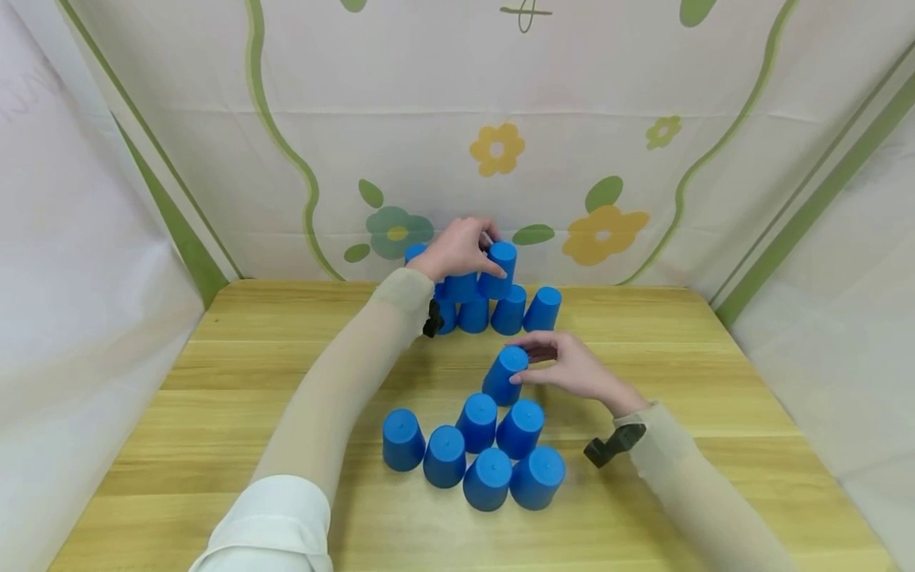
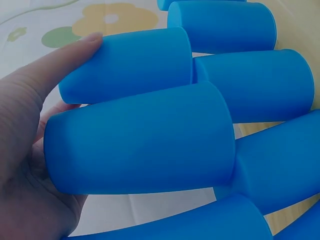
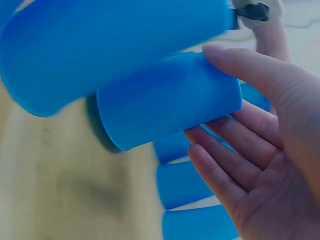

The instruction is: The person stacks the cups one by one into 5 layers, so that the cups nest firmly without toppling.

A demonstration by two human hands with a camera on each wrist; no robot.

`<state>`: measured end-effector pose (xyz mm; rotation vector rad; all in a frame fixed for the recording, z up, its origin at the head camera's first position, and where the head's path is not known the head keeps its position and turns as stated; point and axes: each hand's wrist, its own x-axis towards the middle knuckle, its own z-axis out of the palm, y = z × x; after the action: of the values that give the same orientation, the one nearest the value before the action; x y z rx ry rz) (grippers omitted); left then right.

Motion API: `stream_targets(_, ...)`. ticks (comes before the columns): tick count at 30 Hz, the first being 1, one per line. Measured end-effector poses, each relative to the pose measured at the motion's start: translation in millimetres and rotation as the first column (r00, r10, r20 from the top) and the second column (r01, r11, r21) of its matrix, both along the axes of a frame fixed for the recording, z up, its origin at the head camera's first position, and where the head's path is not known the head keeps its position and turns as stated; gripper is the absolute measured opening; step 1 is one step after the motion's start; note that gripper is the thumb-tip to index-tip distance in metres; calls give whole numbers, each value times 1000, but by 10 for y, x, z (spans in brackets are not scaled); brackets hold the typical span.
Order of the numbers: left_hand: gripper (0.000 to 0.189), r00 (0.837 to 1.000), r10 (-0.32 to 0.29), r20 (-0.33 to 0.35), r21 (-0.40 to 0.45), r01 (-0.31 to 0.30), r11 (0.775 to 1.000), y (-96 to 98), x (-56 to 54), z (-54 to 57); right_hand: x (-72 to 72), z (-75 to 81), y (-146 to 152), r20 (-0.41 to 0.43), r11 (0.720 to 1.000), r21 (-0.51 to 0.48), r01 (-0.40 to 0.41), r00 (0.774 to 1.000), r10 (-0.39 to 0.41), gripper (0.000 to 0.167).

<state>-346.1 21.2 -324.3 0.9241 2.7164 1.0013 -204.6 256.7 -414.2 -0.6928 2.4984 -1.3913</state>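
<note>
My left hand (image 1: 463, 248) grips an upside-down blue cup (image 1: 503, 266) between thumb and fingers, at the right end of the stack's second row. In the left wrist view this cup (image 2: 130, 62) overlaps the cups of the row beneath. Nearer the front, my right hand (image 1: 575, 369) holds another upside-down blue cup (image 1: 509, 369) by its upper part, thumb on the near side. In the right wrist view the fingers extend under that cup (image 3: 167, 102). It stands just behind the front group of cups.
Several upside-down blue cups form the back row, one (image 1: 543, 308) at its right end. The front group includes a leftmost cup (image 1: 403, 439) and a front right cup (image 1: 538, 477). A patterned cloth (image 1: 443, 175) hangs behind the wooden table (image 1: 236, 381).
</note>
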Motion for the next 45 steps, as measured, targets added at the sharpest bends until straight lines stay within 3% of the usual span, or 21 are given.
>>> stream_targets(7,60,1000,-12,10,-34,12,999,8,-2,13,-113,362,205,-100,987,-95,127,986,-136,45)
stream_targets(13,77,1000,-22,-9,-22,22,1000,19,31,114,-287,710,362,-186,941,-195,275,932,-311,47)
stream_targets(18,82,995,27,-100,9,-26,1000,-54,148,312,-493,881,423,-205,915,-204,347,899,-387,49)
stream_targets(21,82,983,54,-174,48,-46,998,-164,252,409,-616,896,418,-187,915,-178,361,901,-392,52)
stream_targets(24,79,971,49,-234,127,-19,992,-320,402,419,-714,864,411,-160,923,-136,360,911,-379,55)
stream_targets(28,74,961,29,-275,225,35,974,-581,641,277,-806,788,402,-145,931,-81,356,920,-365,56)
stream_targets(31,71,969,27,-245,284,45,958,-773,828,103,-844,738,402,-143,933,-56,356,922,-361,57)
stream_targets(36,65,989,83,-121,341,-37,939,-1070,1170,-273,-853,680,398,-130,933,-29,359,924,-360,58)
stream_targets(40,60,990,138,-40,352,-115,929,-1229,1440,-550,-850,653,393,-134,938,-16,347,929,-346,59)
stream_targets(45,55,995,98,29,342,-102,934,-1336,1703,-821,-864,606,361,-160,947,13,322,935,-316,57)
